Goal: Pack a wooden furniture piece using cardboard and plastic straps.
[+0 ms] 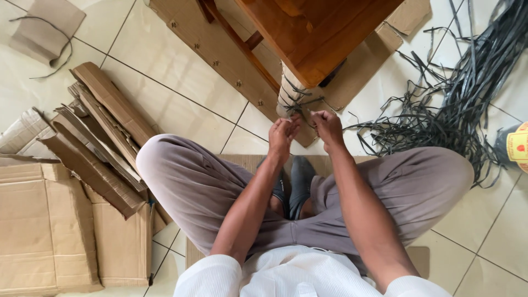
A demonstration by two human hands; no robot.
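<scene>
I sit cross-legged on the tiled floor in front of a wooden table (319, 33). Its near leg (289, 93) is wrapped in cardboard and bound with dark strapping (300, 102). My left hand (283, 135) and my right hand (327, 126) are close together at the bottom of that wrapped leg. Both have their fingers pinched on the dark strap ends there. The exact knot is hidden by my fingers.
A tangled heap of dark plastic strapping (456, 104) lies to the right, beside a yellow and red container (517, 146). Folded cardboard strips (99, 132) and flattened boxes (49, 231) lie to the left. A long cardboard sheet (214, 55) lies under the table.
</scene>
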